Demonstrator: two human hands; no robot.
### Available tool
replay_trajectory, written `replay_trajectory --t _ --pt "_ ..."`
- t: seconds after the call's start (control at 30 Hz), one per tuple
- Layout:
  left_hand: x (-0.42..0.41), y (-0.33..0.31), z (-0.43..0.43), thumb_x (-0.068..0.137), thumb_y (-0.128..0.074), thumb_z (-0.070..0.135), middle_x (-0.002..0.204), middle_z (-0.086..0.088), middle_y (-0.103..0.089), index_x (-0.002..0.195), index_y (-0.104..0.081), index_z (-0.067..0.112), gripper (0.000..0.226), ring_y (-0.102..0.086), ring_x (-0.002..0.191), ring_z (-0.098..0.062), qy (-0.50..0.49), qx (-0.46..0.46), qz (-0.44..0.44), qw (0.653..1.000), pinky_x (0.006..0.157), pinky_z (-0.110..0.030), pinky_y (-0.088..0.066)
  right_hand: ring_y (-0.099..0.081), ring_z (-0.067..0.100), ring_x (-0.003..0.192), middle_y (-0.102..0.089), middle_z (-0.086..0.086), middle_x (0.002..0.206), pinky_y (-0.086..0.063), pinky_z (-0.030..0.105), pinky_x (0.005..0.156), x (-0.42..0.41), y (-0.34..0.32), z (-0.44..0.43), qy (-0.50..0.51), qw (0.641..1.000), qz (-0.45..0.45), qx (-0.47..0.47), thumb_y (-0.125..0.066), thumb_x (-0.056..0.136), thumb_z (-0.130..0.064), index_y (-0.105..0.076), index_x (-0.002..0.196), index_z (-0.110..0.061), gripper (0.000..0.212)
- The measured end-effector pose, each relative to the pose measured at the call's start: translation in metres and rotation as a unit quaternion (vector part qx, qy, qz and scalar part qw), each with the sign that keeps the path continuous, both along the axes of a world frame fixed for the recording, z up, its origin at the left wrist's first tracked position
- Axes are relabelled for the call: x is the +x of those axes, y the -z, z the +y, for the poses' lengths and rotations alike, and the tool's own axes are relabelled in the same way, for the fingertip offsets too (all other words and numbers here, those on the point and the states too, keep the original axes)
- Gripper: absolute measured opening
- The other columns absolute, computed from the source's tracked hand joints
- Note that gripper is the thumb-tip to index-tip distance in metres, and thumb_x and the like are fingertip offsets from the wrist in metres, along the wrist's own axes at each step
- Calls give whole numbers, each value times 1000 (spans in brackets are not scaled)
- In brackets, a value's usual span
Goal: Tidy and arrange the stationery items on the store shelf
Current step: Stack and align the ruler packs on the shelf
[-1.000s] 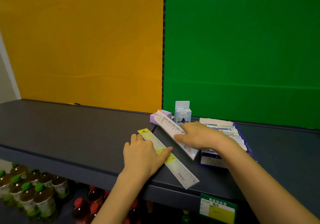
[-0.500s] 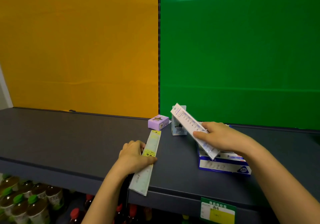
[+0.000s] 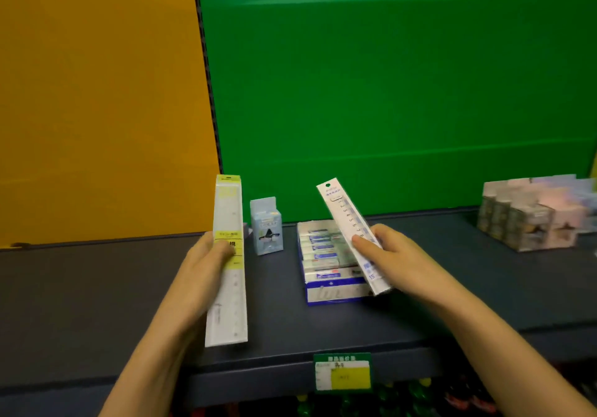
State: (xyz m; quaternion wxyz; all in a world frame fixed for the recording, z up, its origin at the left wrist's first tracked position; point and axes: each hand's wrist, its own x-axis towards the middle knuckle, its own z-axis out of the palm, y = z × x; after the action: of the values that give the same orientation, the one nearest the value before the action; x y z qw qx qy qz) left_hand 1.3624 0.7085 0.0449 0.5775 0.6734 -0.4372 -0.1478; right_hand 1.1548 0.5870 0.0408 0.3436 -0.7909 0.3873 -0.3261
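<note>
My left hand grips a long packaged ruler with a yellow label, held nearly upright above the dark shelf. My right hand holds a second packaged ruler with blue print, tilted with its top to the left, over a blue-and-white box of erasers. A small pale blue box stands upright between the two rulers, near the back wall.
A block of wrapped small boxes sits at the shelf's far right. A green-and-yellow price tag hangs on the shelf's front edge. Bottles stand on the shelf below. Orange and green panels form the back wall.
My left hand has lifted the yellow-label ruler off the shelf to nearly upright. My right hand's ruler stays raised. The view has swung right; the purple box is out of sight.
</note>
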Motion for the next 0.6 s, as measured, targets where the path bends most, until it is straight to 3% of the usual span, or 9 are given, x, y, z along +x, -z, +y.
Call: replay_trajectory --t 0.13,0.17,0.23,0.37,0.47,0.6 --pt "-44 -8 -29 93 -35 5 72 -7 -48 70 -45 14 27 -56 49 -3 67 20 22 997 38 -11 -38 -57 8 70 -62 -7 82 -43 27 61 -54 1 -5 69 997 -33 7 -46 93 -34 -56 97 -17 21" --pt "-57 -8 -35 93 -37 6 71 -6 -52 73 -47 15 25 -57 44 -1 89 22 42 995 39 -11 -41 -56 9 68 -61 -6 81 -42 28 60 -70 1 -6 85 996 -34 10 -45 93 -33 -56 96 -16 20" --pt "-88 -7 -47 94 -41 12 79 -8 -62 83 -53 18 18 -62 56 -9 133 29 71 988 52 -23 -49 -54 13 65 -60 0 78 -39 30 61 -106 4 -10 111 992 -47 23 -44 93 -30 -55 91 -14 19" --pt "-156 2 -72 93 -45 13 82 -8 -65 89 -57 17 13 -60 65 -17 183 21 79 980 65 -34 -46 -48 17 66 -55 5 75 -33 32 62 -188 9 -12 169 983 -68 40 -40 91 -20 -50 79 -13 17" --pt "-218 9 -90 92 -47 13 82 -4 -65 94 -59 14 12 -59 68 -13 223 23 79 971 64 -29 -45 -47 19 70 -55 7 78 -31 33 62 -258 11 -10 199 977 -66 46 -40 91 -18 -49 79 -10 17" --pt "-302 23 -112 93 -49 21 63 6 -63 92 -57 15 10 -58 51 -4 270 27 70 960 51 -23 -42 -40 18 64 -46 5 69 -27 33 59 -347 18 -9 230 971 -59 44 -41 91 -17 -43 76 -11 16"
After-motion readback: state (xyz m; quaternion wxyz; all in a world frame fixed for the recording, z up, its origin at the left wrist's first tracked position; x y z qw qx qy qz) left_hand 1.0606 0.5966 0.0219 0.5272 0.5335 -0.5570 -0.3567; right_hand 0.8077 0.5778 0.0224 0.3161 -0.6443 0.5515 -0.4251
